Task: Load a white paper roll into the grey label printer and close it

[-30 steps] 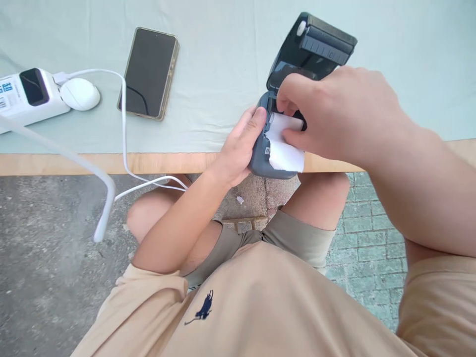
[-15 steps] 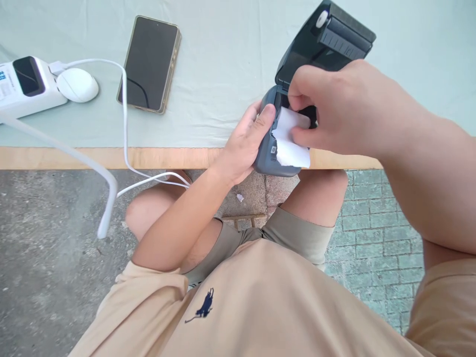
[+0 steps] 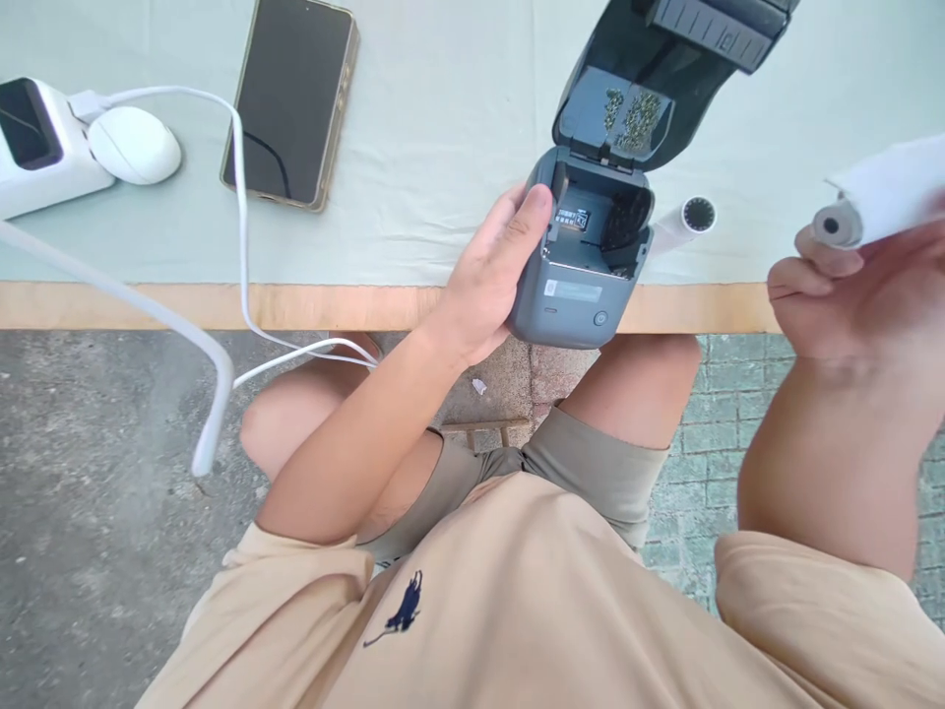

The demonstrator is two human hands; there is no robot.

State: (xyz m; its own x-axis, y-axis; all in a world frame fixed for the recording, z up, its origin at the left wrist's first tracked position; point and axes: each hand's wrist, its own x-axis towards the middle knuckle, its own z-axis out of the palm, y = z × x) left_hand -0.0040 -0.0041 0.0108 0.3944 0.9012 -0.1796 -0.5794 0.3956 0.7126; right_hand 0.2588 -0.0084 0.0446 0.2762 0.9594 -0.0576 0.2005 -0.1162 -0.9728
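One paper roll (image 3: 886,202) sits right of the open printer (image 3: 572,261), well apart.

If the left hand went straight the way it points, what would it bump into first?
The printer: the left hand is touching its side, so it would push right into that. The open lid looks next in line, but how high it stands is hard to tell.

Can't see paper roll's (image 3: 886,197) far end past right edge, nor blurred right hand (image 3: 878,305) sharply; nor left hand's (image 3: 491,281) fingertips behind printer (image 3: 535,310), lid's (image 3: 686,94) top, phone's (image 3: 295,98) upper-left corner; can't read small label (image 3: 572,291).
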